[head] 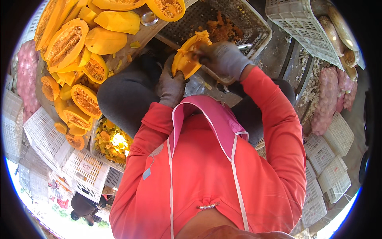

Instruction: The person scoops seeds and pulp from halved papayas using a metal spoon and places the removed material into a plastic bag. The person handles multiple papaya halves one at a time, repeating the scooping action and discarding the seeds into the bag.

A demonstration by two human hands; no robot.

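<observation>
My left hand (172, 85), in a dark-stained glove, grips a cut piece of peeled orange pumpkin (185, 61) from below, thumb on its near edge. At the pumpkin's hollow is my right hand (225, 59), in a greyish glove, with its fingers curled and slightly blurred. A shiny metal handle end (244, 46) sticks out behind this hand; the rest of the tool is hidden. Beyond the hands, a dirty plastic crate (266, 34) holds scraped orange pulp (223, 28). More halved pumpkins (67, 44), several with seeds inside, are heaped at my left.
The pumpkins rest on a wooden board (143, 37) with a round clear lid (149, 18). A crate of peels (112, 142) stands beside my left knee. White crates (85, 168), pink mesh sacks (326, 98) and a crate of whole gourds (301, 27) surround me. Another person (86, 207) is behind.
</observation>
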